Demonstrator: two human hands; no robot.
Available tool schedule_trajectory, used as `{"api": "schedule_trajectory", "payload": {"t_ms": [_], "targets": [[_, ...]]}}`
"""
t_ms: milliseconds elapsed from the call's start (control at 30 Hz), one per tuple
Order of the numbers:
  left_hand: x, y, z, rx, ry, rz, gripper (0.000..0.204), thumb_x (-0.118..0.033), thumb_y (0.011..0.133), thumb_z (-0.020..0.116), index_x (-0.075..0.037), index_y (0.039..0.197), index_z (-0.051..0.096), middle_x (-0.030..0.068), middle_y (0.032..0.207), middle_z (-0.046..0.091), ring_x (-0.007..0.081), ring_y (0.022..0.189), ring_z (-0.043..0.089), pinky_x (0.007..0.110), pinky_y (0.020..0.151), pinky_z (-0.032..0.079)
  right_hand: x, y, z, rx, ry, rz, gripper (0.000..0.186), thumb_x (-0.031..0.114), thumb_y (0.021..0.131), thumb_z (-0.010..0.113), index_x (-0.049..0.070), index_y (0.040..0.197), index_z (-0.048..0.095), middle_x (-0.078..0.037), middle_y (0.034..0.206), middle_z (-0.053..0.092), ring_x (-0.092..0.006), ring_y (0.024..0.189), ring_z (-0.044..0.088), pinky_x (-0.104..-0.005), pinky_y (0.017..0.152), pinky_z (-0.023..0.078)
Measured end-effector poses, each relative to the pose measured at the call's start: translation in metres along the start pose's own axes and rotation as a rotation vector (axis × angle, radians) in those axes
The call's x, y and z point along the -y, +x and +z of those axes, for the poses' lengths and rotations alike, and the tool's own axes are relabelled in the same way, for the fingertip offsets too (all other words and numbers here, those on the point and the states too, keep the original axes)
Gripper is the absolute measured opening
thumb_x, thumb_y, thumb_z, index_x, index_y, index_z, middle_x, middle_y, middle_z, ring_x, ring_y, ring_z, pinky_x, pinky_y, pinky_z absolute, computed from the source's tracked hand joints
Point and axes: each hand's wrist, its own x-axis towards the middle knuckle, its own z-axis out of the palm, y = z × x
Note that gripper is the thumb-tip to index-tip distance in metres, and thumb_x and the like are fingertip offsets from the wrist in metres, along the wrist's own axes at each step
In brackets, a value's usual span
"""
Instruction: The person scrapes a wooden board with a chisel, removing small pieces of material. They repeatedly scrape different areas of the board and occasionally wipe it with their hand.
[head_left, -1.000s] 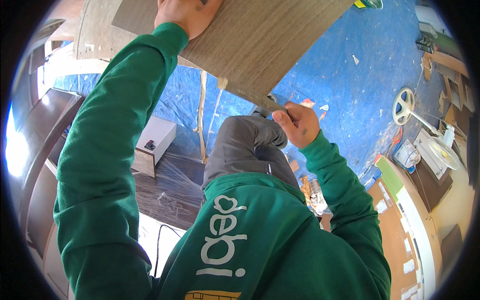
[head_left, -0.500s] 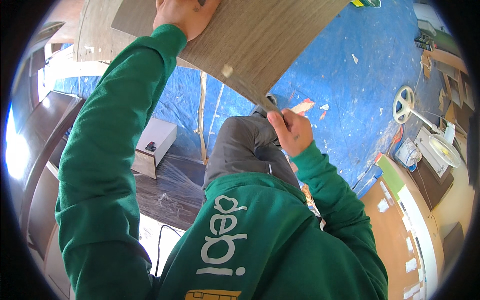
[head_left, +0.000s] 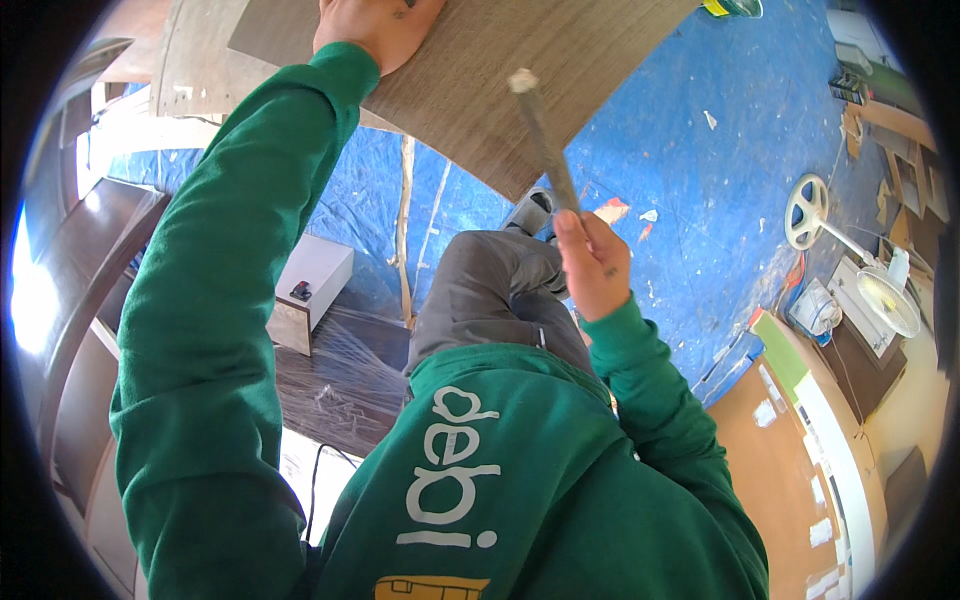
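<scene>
My right hand (head_left: pixel 597 268) is closed round the lower end of a narrow grey-brown stick (head_left: pixel 546 150) with a pale, rough tip. The stick points up and slightly left, its tip in front of a wood-grain panel (head_left: pixel 480 130). Whether the two touch, I cannot tell. At the top edge my left hand (head_left: pixel 375 30) lies against the same panel. Its fingers run out of the picture, so their grip is hidden. One corner of the panel points down toward my shoe (head_left: pixel 530 212).
Blue sheeting (head_left: pixel 700 200) with scraps covers the floor. To the left are a white box-like piece (head_left: pixel 318 272) and a dark board under clear film (head_left: pixel 340 385). A white fan (head_left: pixel 888 300) stands at right, near a white wheel-like base (head_left: pixel 806 212). A green-and-yellow tin (head_left: pixel 735 8) is at the top.
My right hand has turned the stick more upright, and its pale tip has swung up and right, away from the panel's lower edge. My left hand has hardly moved.
</scene>
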Motion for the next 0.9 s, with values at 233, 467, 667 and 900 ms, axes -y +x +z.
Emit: {"api": "schedule_trajectory", "payload": {"t_ms": [233, 467, 667, 900], "targets": [[0.000, 0.001, -0.001, 0.024, -0.002, -0.004, 0.070, -0.049, 0.101, 0.050, -0.005, 0.155, 0.042, 0.0190, 0.166, 0.030, 0.0348, 0.157, 0.020, 0.047, 0.129, 0.011, 0.000, -0.027, -0.038, 0.126, -0.071, 0.047, 0.021, 0.022, 0.105, 0.063, 0.002, 0.106, 0.065, 0.002, 0.080, 0.057, -0.0043, 0.065, 0.047, -0.0224, 0.060, 0.041], [0.000, 0.001, -0.002, 0.030, -0.006, 0.002, 0.070, -0.050, 0.101, 0.050, -0.005, 0.155, 0.041, 0.0188, 0.166, 0.031, 0.0348, 0.157, 0.020, 0.047, 0.129, 0.011, -0.004, -0.029, -0.025, 0.134, -0.305, -0.115, 0.030, 0.025, 0.099, 0.072, 0.001, 0.116, 0.067, -0.006, 0.081, 0.063, -0.0159, 0.071, 0.060, -0.0303, 0.063, 0.048], [0.003, 0.001, -0.002, 0.026, -0.012, 0.011, 0.071, -0.050, 0.101, 0.051, -0.005, 0.155, 0.041, 0.0189, 0.166, 0.031, 0.0348, 0.156, 0.021, 0.047, 0.129, 0.012, -0.012, -0.044, -0.022, 0.142, -0.496, -0.316, 0.030, 0.025, 0.097, 0.072, 0.001, 0.114, 0.064, -0.017, 0.090, 0.068, -0.0356, 0.084, 0.068, -0.0416, 0.070, 0.054], [0.002, 0.001, -0.002, 0.031, -0.009, 0.001, 0.071, -0.049, 0.101, 0.050, -0.005, 0.155, 0.041, 0.0188, 0.166, 0.031, 0.0349, 0.157, 0.020, 0.046, 0.129, 0.012, -0.029, -0.047, -0.019, 0.044, -0.569, -0.269, 0.030, 0.029, 0.100, 0.068, 0.001, 0.109, 0.062, -0.021, 0.087, 0.068, -0.0425, 0.073, 0.067, -0.0447, 0.061, 0.053]]}}
